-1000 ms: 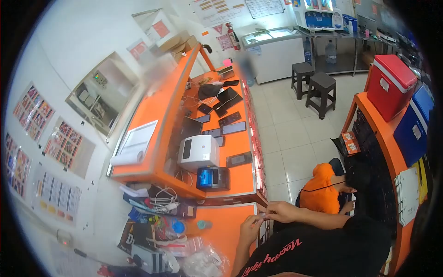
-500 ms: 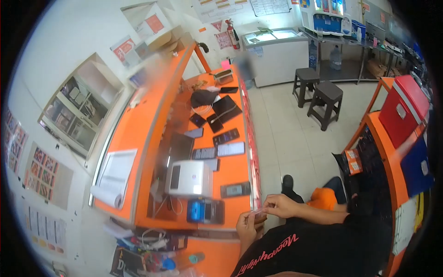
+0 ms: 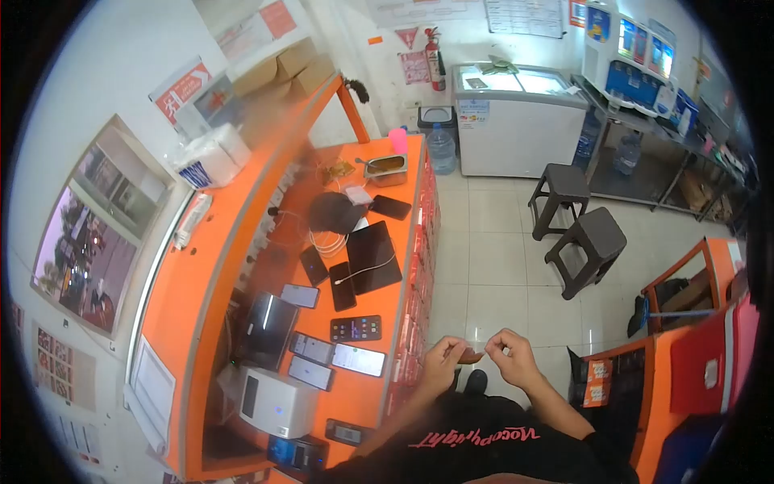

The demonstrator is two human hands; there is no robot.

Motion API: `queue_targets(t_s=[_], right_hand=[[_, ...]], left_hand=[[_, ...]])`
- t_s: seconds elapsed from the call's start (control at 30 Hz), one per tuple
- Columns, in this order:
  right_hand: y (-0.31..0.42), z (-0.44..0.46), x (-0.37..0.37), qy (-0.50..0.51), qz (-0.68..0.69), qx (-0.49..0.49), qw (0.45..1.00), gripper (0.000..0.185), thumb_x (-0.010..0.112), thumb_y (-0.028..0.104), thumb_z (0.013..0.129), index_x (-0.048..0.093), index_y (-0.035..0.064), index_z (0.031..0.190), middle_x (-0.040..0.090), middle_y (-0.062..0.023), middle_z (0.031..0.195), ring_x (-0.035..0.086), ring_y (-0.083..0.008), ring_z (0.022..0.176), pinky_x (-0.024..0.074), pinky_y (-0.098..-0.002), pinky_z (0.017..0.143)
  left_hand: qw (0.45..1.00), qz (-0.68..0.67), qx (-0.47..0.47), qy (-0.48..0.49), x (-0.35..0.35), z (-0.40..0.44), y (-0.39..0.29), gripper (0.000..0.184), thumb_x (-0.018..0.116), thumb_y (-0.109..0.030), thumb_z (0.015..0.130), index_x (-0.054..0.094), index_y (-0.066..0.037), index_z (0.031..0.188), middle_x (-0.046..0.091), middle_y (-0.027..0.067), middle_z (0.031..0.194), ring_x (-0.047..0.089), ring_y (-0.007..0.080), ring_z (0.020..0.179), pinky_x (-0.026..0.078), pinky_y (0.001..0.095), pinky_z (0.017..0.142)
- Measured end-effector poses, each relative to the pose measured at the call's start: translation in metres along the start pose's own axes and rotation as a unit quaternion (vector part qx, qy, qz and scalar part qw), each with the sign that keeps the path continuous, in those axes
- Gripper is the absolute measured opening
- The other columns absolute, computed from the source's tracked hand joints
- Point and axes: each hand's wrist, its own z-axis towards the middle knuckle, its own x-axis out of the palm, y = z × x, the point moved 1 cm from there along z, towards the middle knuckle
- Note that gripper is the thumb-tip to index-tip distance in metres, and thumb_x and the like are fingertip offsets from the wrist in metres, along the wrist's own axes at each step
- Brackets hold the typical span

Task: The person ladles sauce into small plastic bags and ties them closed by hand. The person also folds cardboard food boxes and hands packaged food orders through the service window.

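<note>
My left hand is closed in a pinch in front of the black shirt, over the floor beside the orange counter. At its fingertips shows a small reddish-brown shape, too unclear to name. Just to the right, my right hand has its thumb and fingers pressed together; whatever they hold is too small to make out. A narrow gap separates the two hands. Nearest to my left hand on the counter lies a phone with a lit white screen, beside a phone showing app icons.
The orange counter also carries a white printer, a card terminal, a black tablet and a metal container. Two dark stools stand on the tiled floor before a white chest freezer. A red cooler is at right.
My hands have moved apart and away from the counter's near corner; earlier they met at a thin, pale, see-through strip. The view has turned, with the counter now farther left.
</note>
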Motion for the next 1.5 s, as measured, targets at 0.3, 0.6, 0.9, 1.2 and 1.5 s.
queue_targets(t_s=[0.3,0.6,0.9,1.2,1.5], right_hand=[[-0.038,0.138,-0.024,0.024,-0.017,-0.009,1.0,0.008,0.069,0.004,0.087,0.063,-0.0004,0.086,0.061,-0.0086,0.079,0.059,-0.0173,0.07,0.0475,-0.0309,0.062],[-0.052,0.367,-0.006,0.089,-0.02,-0.023,0.996,0.014,0.077,0.011,0.087,0.067,0.002,0.09,0.061,-0.0078,0.078,0.059,-0.0188,0.074,0.0481,-0.0313,0.069],[0.0,0.589,0.05,0.326,-0.128,-0.229,0.908,0.006,0.074,0.01,0.088,0.071,0.0051,0.089,0.066,-0.0105,0.082,0.063,-0.0233,0.077,0.0484,-0.0328,0.069],[0.018,0.808,0.164,0.539,-0.06,-0.215,0.812,0.004,0.065,0.005,0.089,0.068,0.0016,0.089,0.067,-0.0065,0.086,0.064,-0.0161,0.078,0.0495,-0.0299,0.069],[-0.086,0.902,0.327,0.617,-0.31,-0.344,0.636,0.023,0.068,0.024,0.09,0.07,0.0041,0.101,0.07,-0.0205,0.101,0.068,-0.0383,0.098,0.053,-0.0485,0.081]], left_hand=[[0.998,-0.057,-0.01,-0.017,-0.001,0.146,-0.006,0.018,0.058,-0.015,0.104,0.062,0.002,0.108,0.069,0.0092,0.098,0.068,0.0147,0.091,0.055,0.0293,0.085],[0.992,-0.11,0.065,-0.01,-0.05,0.349,-0.031,0.015,0.06,-0.012,0.103,0.064,0.002,0.104,0.069,0.0099,0.095,0.069,0.0149,0.086,0.056,0.0279,0.08],[0.958,-0.013,0.112,-0.262,-0.127,0.441,-0.104,0.016,0.054,-0.007,0.104,0.064,0.003,0.099,0.071,0.01,0.101,0.068,0.0162,0.097,0.054,0.031,0.089],[0.723,-0.118,0.056,-0.678,-0.158,0.408,-0.032,0.016,0.053,-0.014,0.106,0.062,0.0,0.102,0.068,0.0077,0.098,0.065,0.0142,0.092,0.052,0.0295,0.087],[0.435,-0.14,-0.024,-0.889,-0.055,0.5,-0.029,0.018,0.055,-0.017,0.106,0.061,0.0,0.103,0.067,0.0104,0.098,0.066,0.017,0.09,0.055,0.0328,0.087]])
